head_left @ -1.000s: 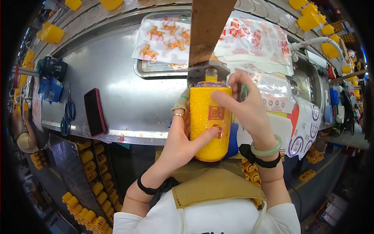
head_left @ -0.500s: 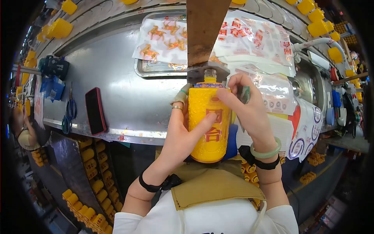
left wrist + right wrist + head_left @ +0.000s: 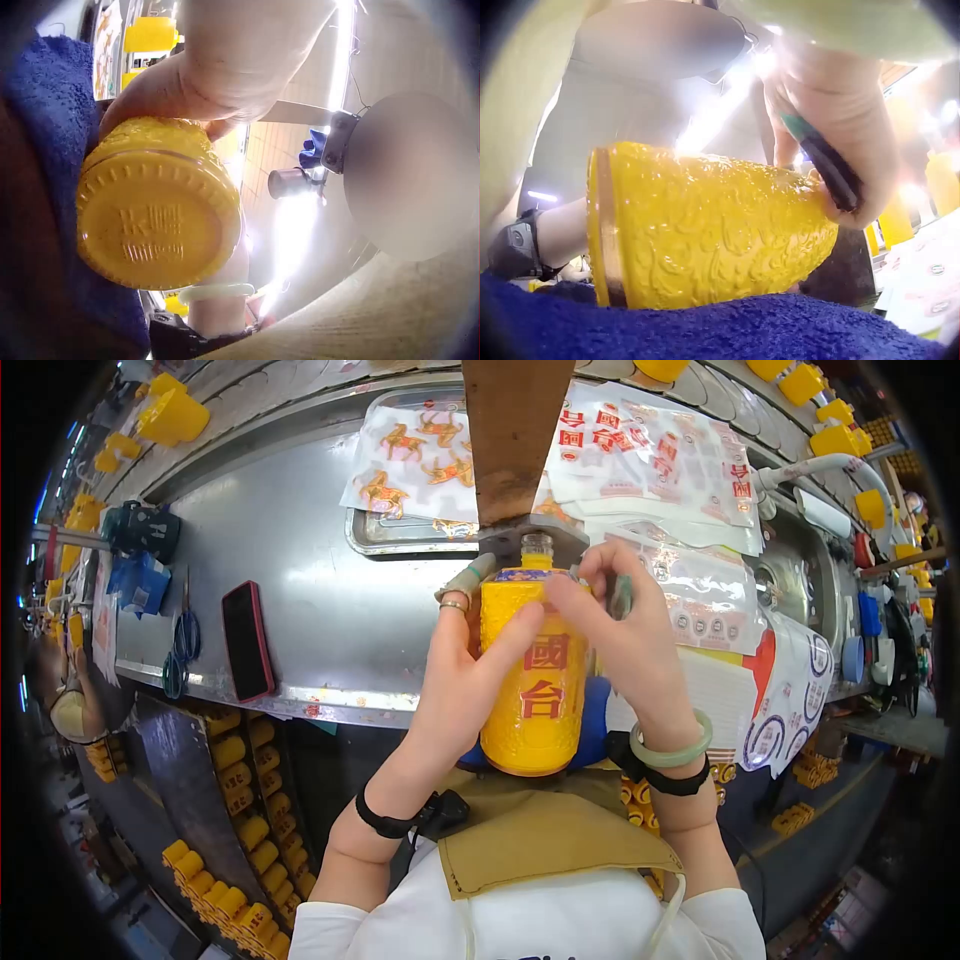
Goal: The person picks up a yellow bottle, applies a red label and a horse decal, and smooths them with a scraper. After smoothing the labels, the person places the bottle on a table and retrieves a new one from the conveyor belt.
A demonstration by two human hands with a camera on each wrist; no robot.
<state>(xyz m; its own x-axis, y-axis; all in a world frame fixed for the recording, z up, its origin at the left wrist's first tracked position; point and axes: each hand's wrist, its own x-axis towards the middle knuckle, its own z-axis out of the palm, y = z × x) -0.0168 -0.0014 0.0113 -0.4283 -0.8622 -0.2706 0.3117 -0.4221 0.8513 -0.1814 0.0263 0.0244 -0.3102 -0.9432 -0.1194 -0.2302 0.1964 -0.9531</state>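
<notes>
A yellow embossed bottle (image 3: 530,735) with red characters lies tilted, its clear glass neck (image 3: 537,546) against a dark notched bracket (image 3: 570,543). My left hand (image 3: 455,680) grips its left side, thumb along the upper face near the shoulder. My right hand (image 3: 640,635) holds the shoulder from the right, thumb on top and fingers curled. Across those fingers, in the right wrist view, lies a slim dark strip with a green end (image 3: 821,161). A blue cloth (image 3: 705,330) lies under the bottle. The left wrist view shows the bottle's round base (image 3: 157,221).
Behind the bracket rises a brown post (image 3: 515,450). Sheets of red character decals (image 3: 650,450) lie at right, horse decals (image 3: 415,455) on a metal tray (image 3: 375,540). A phone (image 3: 247,640) and blue scissors (image 3: 183,640) lie at left. Yellow bottles (image 3: 235,775) fill racks below.
The bottle has turned a little, so both red characters now show. My left thumb has slid up toward the shoulder, and the left fingers have come round beside the blue collar.
</notes>
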